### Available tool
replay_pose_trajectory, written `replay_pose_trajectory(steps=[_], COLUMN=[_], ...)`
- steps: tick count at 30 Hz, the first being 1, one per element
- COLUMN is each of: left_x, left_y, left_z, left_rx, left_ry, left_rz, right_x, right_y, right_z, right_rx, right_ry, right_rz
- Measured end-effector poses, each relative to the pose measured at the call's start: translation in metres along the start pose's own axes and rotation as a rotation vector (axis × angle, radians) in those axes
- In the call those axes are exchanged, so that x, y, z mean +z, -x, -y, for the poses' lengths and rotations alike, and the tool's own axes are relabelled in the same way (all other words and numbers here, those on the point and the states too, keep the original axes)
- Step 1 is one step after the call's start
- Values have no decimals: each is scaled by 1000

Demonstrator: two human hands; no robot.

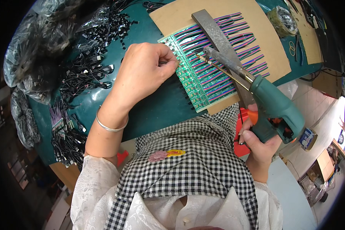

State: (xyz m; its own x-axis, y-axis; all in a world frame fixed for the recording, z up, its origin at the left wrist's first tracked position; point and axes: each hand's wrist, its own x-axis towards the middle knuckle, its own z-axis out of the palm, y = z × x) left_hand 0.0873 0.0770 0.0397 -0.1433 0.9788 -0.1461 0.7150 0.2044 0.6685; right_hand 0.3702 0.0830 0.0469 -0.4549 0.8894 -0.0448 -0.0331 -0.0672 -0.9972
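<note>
My right hand (pixel 258 143) grips the handle of a green soldering gun (pixel 278 105), whose metal barrel and thin tip reach up and left over a panel of green circuit boards (pixel 191 82). Rows of red, blue and black wires (pixel 234 46) run from the panel to the right. Across these wires lies a grey metal bar (pixel 218 36). My left hand (pixel 145 71) is closed in a pinch at the panel's left edge; what its fingers hold is mostly hidden. The gun's tip is to the right of my left fingertips, above the wires.
Under the panel lies a brown cardboard sheet (pixel 272 46) on the green table (pixel 149 111). Black cables with plugs (pixel 84 74) are heaped at the left, beside clear plastic bags (pixel 38 46). A wrapped roll (pixel 283 21) and pliers (pixel 299 50) lie at the far right.
</note>
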Motion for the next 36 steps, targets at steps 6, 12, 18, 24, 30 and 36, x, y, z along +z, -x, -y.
replay_pose_trajectory(steps=[6, 12, 18, 24, 30, 36], left_x=[-6, -8, -8, -8, -10, -10], left_y=[-8, -11, -14, -14, -15, -15], left_z=[2, -2, -5, -8, -7, -8], left_rx=[61, 161, 201, 185, 184, 172], left_ry=[3, -121, -183, -232, -231, -215], left_rz=[82, 63, 68, 81, 92, 108], right_x=[-6, -10, -16, 0, -2, 1], right_y=[4, 4, 4, 6, 8, 3], right_z=[-7, -7, -10, -2, -4, -3], right_rx=[-7, -7, -50, 171, 249, 158], right_ry=[16, -7, 93, -1, 64, 6], right_rz=[16, 96, 201, -17, 13, 3])
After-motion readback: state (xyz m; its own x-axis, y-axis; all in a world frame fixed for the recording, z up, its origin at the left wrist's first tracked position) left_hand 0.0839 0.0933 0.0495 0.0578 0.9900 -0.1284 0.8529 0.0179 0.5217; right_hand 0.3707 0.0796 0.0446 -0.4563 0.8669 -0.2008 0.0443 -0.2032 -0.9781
